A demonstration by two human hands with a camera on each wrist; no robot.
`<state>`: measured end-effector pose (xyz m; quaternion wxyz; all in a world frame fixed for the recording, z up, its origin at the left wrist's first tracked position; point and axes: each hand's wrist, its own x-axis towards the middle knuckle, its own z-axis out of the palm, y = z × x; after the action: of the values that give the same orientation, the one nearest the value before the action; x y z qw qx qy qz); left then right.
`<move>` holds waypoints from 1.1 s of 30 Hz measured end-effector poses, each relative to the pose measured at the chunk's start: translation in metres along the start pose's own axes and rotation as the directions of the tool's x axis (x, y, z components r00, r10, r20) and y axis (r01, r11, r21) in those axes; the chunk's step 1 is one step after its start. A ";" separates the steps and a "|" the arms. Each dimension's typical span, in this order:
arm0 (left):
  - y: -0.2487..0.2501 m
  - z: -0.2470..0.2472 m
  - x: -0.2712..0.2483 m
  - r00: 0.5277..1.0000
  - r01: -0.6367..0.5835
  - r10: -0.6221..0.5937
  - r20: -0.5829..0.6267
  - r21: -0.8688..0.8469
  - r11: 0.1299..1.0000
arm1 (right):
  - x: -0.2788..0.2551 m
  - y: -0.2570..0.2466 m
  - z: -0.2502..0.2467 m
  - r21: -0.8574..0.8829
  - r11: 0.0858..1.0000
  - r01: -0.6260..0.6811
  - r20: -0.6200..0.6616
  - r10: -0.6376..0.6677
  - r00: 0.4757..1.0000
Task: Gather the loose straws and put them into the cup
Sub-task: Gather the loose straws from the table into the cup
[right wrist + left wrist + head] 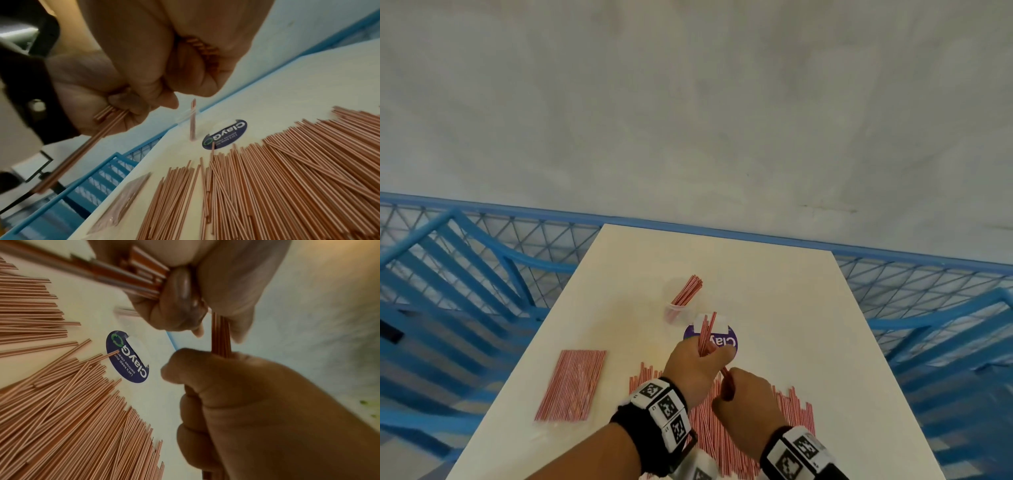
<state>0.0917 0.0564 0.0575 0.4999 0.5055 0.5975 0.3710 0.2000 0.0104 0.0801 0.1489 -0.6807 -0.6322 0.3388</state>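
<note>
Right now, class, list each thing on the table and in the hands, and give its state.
Left hand: grips a straw bundle.
Right hand: grips the bundle's lower end.
Cup: upright, holds straws.
Loose straws: spread flat on the table.
Packet of straws: lying flat.

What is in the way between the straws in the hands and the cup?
Nothing visible. The bundle of red-and-white striped straws held by the left hand and right hand has only bare white table before the clear plastic cup. Straws already stand inside it.
</note>
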 end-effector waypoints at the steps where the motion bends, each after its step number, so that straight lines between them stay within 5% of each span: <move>1: 0.002 -0.003 -0.001 1.000 0.008 -0.008 -0.002 -0.001 1.000 | -0.001 -0.003 0.001 -0.005 1.000 0.016 -0.005 -0.016 1.000; 10: 0.012 -0.016 -0.001 0.999 0.021 -0.022 -0.035 -0.041 0.999 | -0.012 -0.023 0.002 0.256 0.963 0.079 -0.109 -0.053 0.993; 16: 0.028 -0.029 0.007 0.996 -0.024 0.015 -0.087 -0.096 0.995 | -0.006 -0.022 0.010 0.290 0.955 -0.070 0.123 0.035 0.992; 20: 0.036 -0.031 0.012 0.996 -0.008 -0.007 -0.083 -0.169 0.986 | -0.004 -0.027 0.004 0.198 0.980 0.005 0.345 -0.075 0.936; 27: 0.056 -0.030 0.000 0.999 -0.012 -0.004 -0.039 -0.389 0.921 | -0.003 -0.033 0.001 0.250 0.967 -0.046 0.422 -0.066 0.904; 33: 0.082 -0.045 -0.006 0.997 -0.066 0.040 -0.061 -0.531 0.845 | -0.006 -0.027 -0.004 -0.013 0.998 0.056 0.540 -0.040 0.841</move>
<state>0.0669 0.0705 0.1474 0.5955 0.3546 0.4688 0.5476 0.1826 0.0094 0.1018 -0.0359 -0.5443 -0.6700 0.5035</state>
